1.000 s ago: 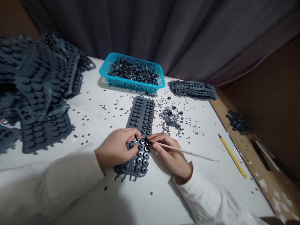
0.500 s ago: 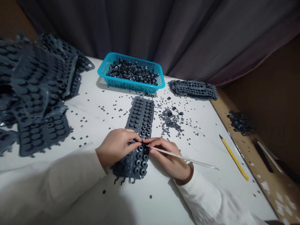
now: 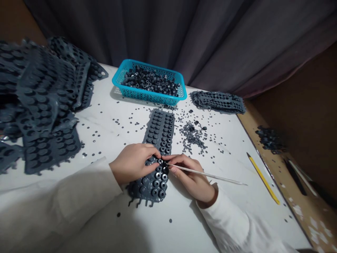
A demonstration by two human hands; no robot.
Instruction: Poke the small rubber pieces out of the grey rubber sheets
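A dark grey rubber sheet (image 3: 158, 130) with rows of round studs and ring-shaped bushings lies lengthwise on the white table. My left hand (image 3: 137, 160) rests over its left side, thumb and forefinger closing around one raised bushing on the sheet. My right hand (image 3: 193, 175) is closed on a thin pale stick-like tool (image 3: 216, 178), whose tip meets the sheet close to my left fingertips. The exact contact at the tip is too small to make out. Nearer me, several bushings on the right rows show open holes (image 3: 162, 193).
A blue plastic basket (image 3: 147, 94) full of small dark bushings stands behind the sheet. More rubber sheets (image 3: 50, 95) are heaped at left, and a folded stack (image 3: 218, 102) lies at right. Small dark discs (image 3: 193, 138) are scattered about. A yellow cutter (image 3: 263, 178) lies near the right edge.
The view has shifted slightly. My fingers and the tool's tip stay at nearly the same spot on the sheet, with a little more of the bushing between them showing.
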